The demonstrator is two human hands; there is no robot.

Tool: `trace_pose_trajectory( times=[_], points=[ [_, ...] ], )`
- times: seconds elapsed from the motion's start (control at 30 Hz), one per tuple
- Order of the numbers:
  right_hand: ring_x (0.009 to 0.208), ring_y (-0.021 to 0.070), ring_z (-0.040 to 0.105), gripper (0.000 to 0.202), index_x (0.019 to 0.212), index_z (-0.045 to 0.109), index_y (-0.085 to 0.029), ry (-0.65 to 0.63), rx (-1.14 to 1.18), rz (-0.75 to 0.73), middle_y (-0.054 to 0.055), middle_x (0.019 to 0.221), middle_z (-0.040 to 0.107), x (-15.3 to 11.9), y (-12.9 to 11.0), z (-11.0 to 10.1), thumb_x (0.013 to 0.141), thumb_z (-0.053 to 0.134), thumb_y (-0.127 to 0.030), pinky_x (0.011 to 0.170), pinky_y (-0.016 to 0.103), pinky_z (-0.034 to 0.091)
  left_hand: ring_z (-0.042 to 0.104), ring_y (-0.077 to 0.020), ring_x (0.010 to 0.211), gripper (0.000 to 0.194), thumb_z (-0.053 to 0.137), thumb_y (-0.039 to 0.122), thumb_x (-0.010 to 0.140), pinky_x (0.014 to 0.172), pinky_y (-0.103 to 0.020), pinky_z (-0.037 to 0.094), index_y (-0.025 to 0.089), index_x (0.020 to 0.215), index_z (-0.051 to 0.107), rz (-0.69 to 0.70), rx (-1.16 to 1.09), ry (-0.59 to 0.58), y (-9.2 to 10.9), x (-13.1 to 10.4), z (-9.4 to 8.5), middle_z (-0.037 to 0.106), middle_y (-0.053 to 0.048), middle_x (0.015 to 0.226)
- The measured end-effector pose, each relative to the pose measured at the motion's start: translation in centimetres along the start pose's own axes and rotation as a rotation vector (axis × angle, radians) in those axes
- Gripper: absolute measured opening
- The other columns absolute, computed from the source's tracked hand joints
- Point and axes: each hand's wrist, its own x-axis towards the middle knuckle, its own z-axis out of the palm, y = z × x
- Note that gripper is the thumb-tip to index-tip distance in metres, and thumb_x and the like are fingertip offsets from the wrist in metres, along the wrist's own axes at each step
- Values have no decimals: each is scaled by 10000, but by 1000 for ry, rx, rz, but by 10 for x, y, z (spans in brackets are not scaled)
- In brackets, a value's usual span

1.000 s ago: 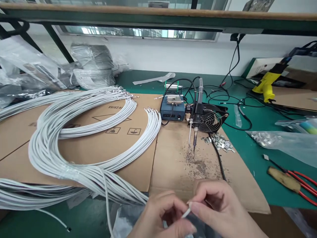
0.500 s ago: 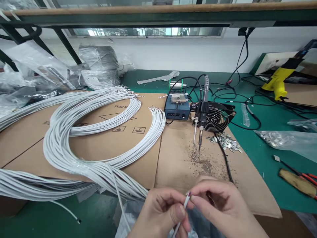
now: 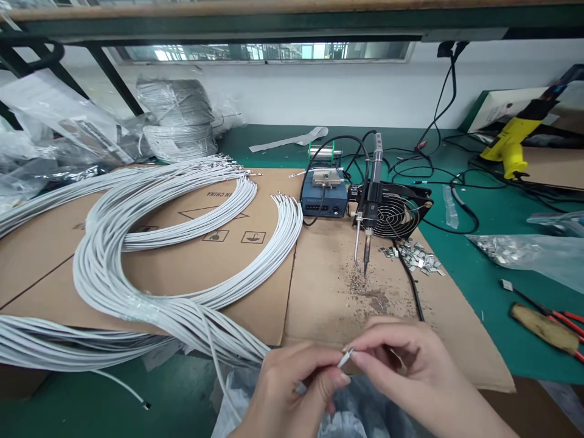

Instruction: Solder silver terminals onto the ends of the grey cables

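The left hand [image 3: 303,383] and right hand [image 3: 401,359] pinch a white cable's end [image 3: 345,358] between their fingers

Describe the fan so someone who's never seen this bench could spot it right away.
On the green bench, find the blue box near the middle. Just right of it, beyond the small metal pieces, sits the fan. It's black, with a round, ringed grille that nothing near it has.
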Motion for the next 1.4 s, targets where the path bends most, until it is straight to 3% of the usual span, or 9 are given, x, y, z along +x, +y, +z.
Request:
trace_pose_trajectory(
  times=[0.33, 0.5, 0.63, 0.73, 0.87, 1.0, 1.13, 1.23, 1.4],
  points=[
    [518, 119, 401, 166, 703, 673, -140, -36, 68, 99, 17, 575, 522, 1, 4, -1, 753, 555, -245, 461, 235, 299, 532, -62, 412, 131, 570, 126, 787, 434, -141, 405, 161, 861, 672, 176, 115, -31, -11, 3, -2, 580, -9, 594],
    [503, 99, 315, 107, 687, 600, -149, -71, 59, 197, -38, 530, 382, 5, 4, -4, 740, 542, -221, 458, 230, 243, 556, -110, 547, 194, 523, 60, 788, 506, -186, 417, 161, 936, 597, 479, 466, 48, -15, 6, -4, 614, -48, 672],
    [482, 77, 299, 65, 621, 548, -150, -41, 109, 213, -59, 504, 356, 10, 1, -2, 673, 588, -155, 447, 210, 230, 546, -109, 543, 236, 517, 31, 774, 498, -184, 403, 167, 940, 615, 497, 641, 104, -12, 6, -6, 618, -51, 670],
    [463, 57, 373, 182, 612, 525, -140, 95, 482, 254, -54, 494, 453, 10, 4, 9, 610, 695, -206, 448, 178, 281, 548, -97, 511, 112, 572, 100, 772, 492, -173, 400, 158, 826, 652, 276, 367, 92, -5, 7, -2, 612, -32, 599],
    [411, 75, 488, 301, 655, 526, -152, 180, 981, 274, -38, 469, 547, 8, 9, 33, 609, 758, -338, 426, 183, 366, 576, -85, 443, 236, 694, 322, 688, 465, -148, 435, 125, 612, 587, -347, -302, 54, 5, 12, 5, 630, -13, 525],
    [356, 62, 488, 292, 646, 534, -155, 268, 1114, 261, -45, 415, 548, 5, 8, 50, 616, 773, -321, 359, 137, 332, 564, -73, 390, 350, 759, 355, 597, 404, -126, 410, 115, 595, 504, -522, -648, -2, 7, 16, 7, 620, 0, 494],
    [332, 52, 461, 277, 610, 566, -153, 324, 1026, 242, -23, 420, 567, 4, 5, 50, 628, 753, -356, 361, 142, 320, 572, -80, 400, 373, 766, 373, 582, 400, -127, 406, 117, 598, 495, -534, -672, -19, 5, 16, 6, 616, -2, 499],
    [399, 59, 425, 159, 607, 612, -159, 339, 729, 166, -22, 454, 542, 5, 2, 36, 607, 738, -256, 407, 174, 302, 565, -89, 405, 330, 737, 388, 618, 428, -147, 418, 114, 606, 554, -474, -460, 34, 4, 15, 5, 599, -8, 466],
    [445, 66, 297, 137, 554, 572, -141, 135, 271, 163, -50, 456, 401, 8, -2, 6, 622, 671, -208, 426, 214, 189, 553, -92, 448, 142, 639, 239, 743, 461, -156, 408, 134, 648, 648, -57, 47, 21, 1, 13, 3, 592, -26, 512]
  ],
)
